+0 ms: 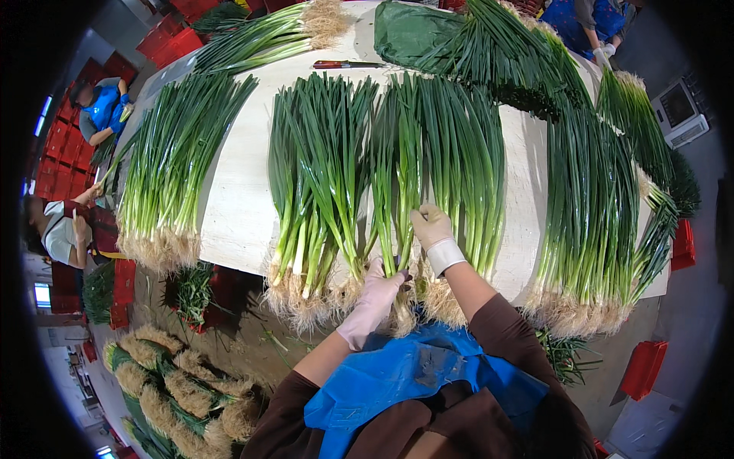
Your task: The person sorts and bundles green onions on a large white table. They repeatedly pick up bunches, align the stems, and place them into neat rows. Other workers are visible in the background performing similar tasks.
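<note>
My left hand [380, 287], in a pale pinkish glove, is closed around the lower stalks of a few green onions [408, 166] just above their roots. Beside it, slightly higher and to the right, my right hand [431, 225] in a cream glove touches the same stalks; its fingers are curled, and whether they grip a stalk cannot be told. Loose green onions [321, 149] lie to the left, leaves pointing away and roots at the table's near edge. Another pile of green onions [464, 155] lies right of my hands.
On the pale table [238, 201] lie a knife with a red handle [331, 64], a dark green bag [413, 34] and more green onion piles [590, 218]. Bundled onions [189, 390] are stacked at lower left. Co-workers [106, 112] stand left and at far right. Red crates [643, 370] surround the table.
</note>
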A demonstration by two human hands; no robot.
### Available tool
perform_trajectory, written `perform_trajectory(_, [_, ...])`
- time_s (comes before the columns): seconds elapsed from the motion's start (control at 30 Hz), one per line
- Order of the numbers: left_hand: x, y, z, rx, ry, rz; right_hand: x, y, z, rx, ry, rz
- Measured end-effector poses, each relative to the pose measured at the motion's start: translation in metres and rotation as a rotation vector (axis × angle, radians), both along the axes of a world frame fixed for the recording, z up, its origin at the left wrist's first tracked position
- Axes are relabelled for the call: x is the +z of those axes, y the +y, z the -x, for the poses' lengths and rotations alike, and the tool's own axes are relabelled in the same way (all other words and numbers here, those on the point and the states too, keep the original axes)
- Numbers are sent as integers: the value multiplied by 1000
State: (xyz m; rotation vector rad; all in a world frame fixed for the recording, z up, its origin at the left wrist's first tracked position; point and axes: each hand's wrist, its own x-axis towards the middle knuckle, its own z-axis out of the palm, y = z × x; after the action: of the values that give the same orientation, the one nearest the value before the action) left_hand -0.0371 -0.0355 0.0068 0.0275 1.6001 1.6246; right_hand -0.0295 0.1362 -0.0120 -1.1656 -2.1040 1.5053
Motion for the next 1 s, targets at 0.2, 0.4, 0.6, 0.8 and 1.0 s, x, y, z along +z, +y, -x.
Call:
perform_trajectory(0.2, [3, 9, 22, 69, -300, -134, 20, -37, -14, 93, 341, 355])
perform_trajectory(0.4, [3, -6, 50, -113, -413, -388, 71, -48, -53, 226, 282, 828])
perform_trajectory(0.6, [-27, 14, 35, -69, -563, -340, 69, -61, -62, 364, 264, 607])
perform_trajectory(0.8, [32, 31, 31, -173, -367, -142, 75, -84, -86, 559, 72, 778])
perform_trajectory(1.0, [18, 38, 47, -176, -323, 60, 72, -72, -145, 698, 143, 935])
